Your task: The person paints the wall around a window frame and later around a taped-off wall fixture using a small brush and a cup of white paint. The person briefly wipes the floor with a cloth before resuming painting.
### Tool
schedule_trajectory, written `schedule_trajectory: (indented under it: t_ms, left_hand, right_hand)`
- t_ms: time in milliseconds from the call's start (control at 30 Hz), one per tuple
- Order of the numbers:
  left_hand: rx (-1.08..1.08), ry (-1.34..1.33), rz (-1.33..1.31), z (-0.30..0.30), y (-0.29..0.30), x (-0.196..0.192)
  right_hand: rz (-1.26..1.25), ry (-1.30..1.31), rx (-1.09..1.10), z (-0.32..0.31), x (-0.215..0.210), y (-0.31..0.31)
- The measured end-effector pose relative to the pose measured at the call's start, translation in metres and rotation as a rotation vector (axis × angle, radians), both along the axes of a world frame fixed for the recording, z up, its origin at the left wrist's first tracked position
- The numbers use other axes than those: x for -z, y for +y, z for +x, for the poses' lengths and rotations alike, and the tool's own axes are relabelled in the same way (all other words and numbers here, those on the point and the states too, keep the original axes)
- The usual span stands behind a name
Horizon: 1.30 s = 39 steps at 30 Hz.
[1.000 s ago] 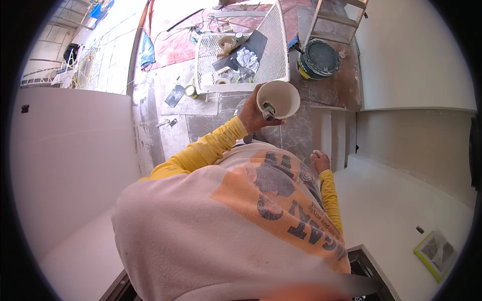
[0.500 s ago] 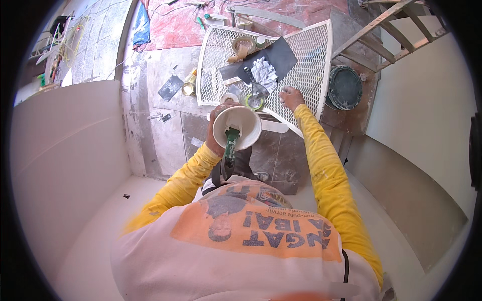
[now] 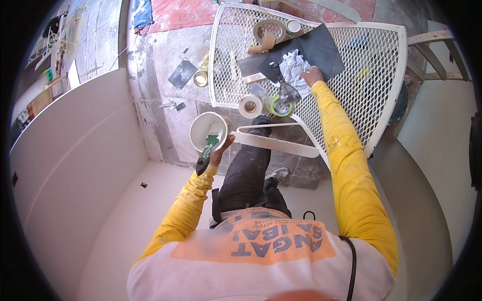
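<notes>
My left hand [image 3: 219, 153] is wrapped round a white plastic tub [image 3: 203, 125], tipped so that its mouth shows. Inside leans a tool with a green and black handle [image 3: 205, 156], smeared with white; its working end is hidden in the tub. Over the white mesh table, my right hand [image 3: 313, 76] has its fingers closed on the edge of a crumpled white rag [image 3: 293, 66]. The rag lies on dark sheets [image 3: 321, 50] that look like sandpaper. Beside it rests a putty knife [image 3: 287, 91], its blade over a roll of green tape [image 3: 279, 107].
The mesh table [image 3: 374, 80] also bears a white tape roll [image 3: 250, 106], a wide tape roll [image 3: 260, 31] and a small white-lidded jar [image 3: 293, 27]. A tin [image 3: 201, 79] and a dark sheet [image 3: 183, 74] lie on the floor. A wooden ladder [image 3: 431, 37] stands at right, a pale wall panel [image 3: 75, 145] at left.
My right hand has moved forward onto the rag. The tub in my left hand has gone left and away from the table, which now appears nearer and larger.
</notes>
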<state>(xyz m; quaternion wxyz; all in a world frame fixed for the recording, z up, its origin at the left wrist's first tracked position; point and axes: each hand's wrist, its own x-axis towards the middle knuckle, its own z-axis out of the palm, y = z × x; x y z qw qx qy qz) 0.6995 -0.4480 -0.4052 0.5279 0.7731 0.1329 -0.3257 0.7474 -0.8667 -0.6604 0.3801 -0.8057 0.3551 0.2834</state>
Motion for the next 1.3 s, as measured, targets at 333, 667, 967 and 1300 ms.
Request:
schedule_trajectory:
  t_ms: [333,667,967,1300]
  left_hand:
    - [0.068,-0.399,0.157,0.11,-0.039,0.229]
    - [0.177,-0.5,0.266,0.124,-0.058,0.308]
    - [0.311,-0.391,0.288,0.127,-0.057,0.323]
    - [0.136,-0.106,0.158,0.108,-0.02,0.303]
  right_hand:
    - [0.196,-0.055,-0.145,-0.005,0.022,-0.009]
    - [0.172,-0.276,0.378,-0.04,-0.026,0.028]
    - [0.118,-0.416,0.666,-0.065,-0.088,0.062]
    - [-0.025,-0.672,0.791,-0.061,-0.141,0.06]
